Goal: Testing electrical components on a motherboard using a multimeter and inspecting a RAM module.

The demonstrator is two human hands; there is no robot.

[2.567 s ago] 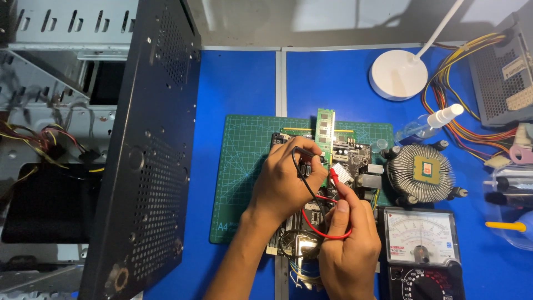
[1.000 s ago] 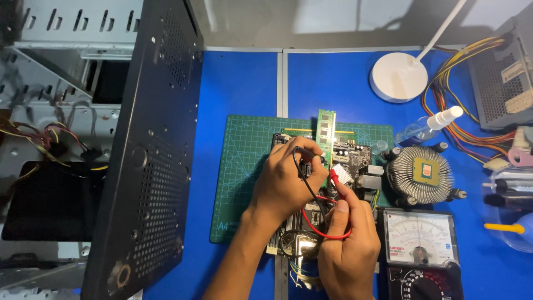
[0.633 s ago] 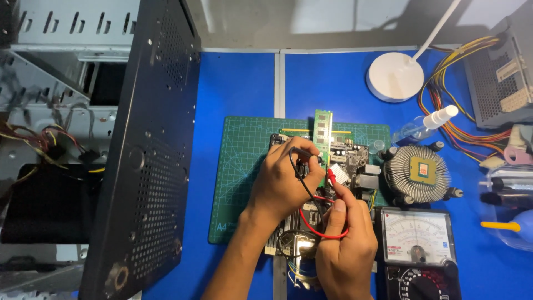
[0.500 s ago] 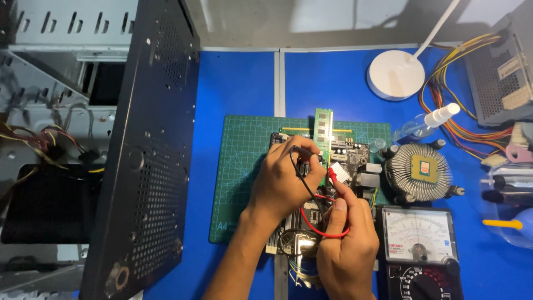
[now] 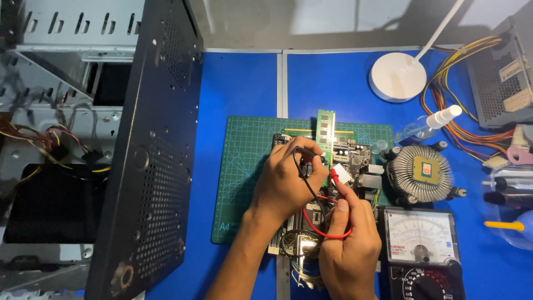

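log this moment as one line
left hand: black probe on board | right hand: red probe on board | meter beside

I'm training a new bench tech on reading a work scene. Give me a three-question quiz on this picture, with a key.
1. True or false: the right hand holds the red probe to the circuit board.
2. Which hand holds the black probe?
A. left hand
B. right hand
C. neither
3. Fill in: the analog meter lies just below the round ______ with metal fins.

Key
1. True; its red tip touches the board beside the upright memory stick.
2. A
3. cooler; the board rests on the green cutting mat.
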